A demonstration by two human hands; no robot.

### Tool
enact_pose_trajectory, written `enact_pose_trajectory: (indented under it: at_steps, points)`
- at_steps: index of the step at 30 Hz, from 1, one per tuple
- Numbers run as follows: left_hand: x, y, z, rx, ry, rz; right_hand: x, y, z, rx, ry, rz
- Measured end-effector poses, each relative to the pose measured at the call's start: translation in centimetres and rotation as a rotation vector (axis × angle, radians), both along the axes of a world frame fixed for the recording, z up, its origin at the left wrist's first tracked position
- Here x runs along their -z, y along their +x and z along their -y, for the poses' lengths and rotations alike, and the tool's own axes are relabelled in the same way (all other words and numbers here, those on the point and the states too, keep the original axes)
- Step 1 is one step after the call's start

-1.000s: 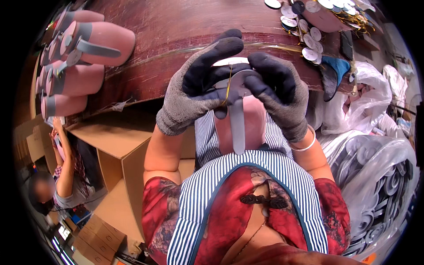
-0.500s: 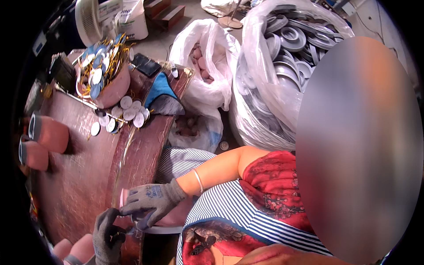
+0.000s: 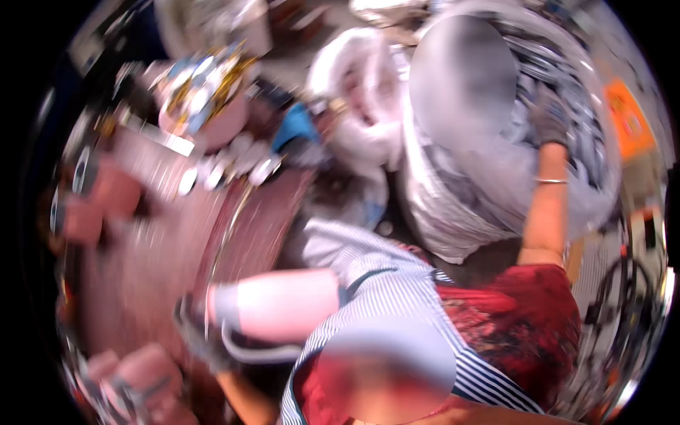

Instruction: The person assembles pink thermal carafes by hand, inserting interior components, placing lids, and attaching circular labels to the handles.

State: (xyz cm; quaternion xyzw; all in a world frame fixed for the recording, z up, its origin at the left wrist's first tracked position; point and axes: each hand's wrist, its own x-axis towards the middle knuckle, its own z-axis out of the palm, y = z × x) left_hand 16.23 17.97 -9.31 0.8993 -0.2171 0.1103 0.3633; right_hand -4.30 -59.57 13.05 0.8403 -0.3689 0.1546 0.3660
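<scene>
A large pink mug [image 3: 283, 301] with a grey band and a grey handle [image 3: 258, 352] lies on its side across my lap. My left hand [image 3: 200, 336], in a grey glove, is at the mug's banded end; blur hides whether its fingers grip it. Stretched out to the far right, my right hand [image 3: 549, 117], also gloved, is inside a big white plastic bag [image 3: 453, 205] among grey round lids [image 3: 584, 117]. Its fingers are smeared and partly lost among the lids.
On the dark red table [image 3: 159, 255] stand a pink tub [image 3: 212, 131] of tagged discs, loose discs [image 3: 244, 157], a blue cloth [image 3: 294, 127] and pink cups [image 3: 110, 188]. More pink cups [image 3: 145, 375] are at the near left. A smaller white bag [image 3: 329, 74] holds pink pieces.
My right hand has left the mug's end and swung far right into the bag of lids. My left hand stays by the mug, which now shows more fully. The view has shifted and blurred.
</scene>
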Motion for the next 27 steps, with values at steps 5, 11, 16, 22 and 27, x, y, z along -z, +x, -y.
enact_pose_trajectory:
  at_steps: [5,11,16,22,27]
  points:
    - [1.3,-3.7,3.2,-0.134,-0.805,-0.479,0.3,-3.1,5.8,-0.089,0.066,-0.083]
    - [0.3,-6.1,5.8,-0.29,-0.67,-0.104,-1.3,5.2,-11.2,-0.668,-0.099,0.178]
    - [-2.1,-7.7,6.1,-0.055,-0.312,0.091,17.7,12.8,-26.2,-1.084,1.806,0.28]
    - [-1.4,-3.7,10.9,0.34,-0.552,-0.183,27.6,13.2,-29.1,-1.278,1.085,-0.013]
    - [0.4,-3.3,15.4,0.115,-0.459,-0.002,27.8,11.4,-29.7,-1.236,1.242,-0.419]
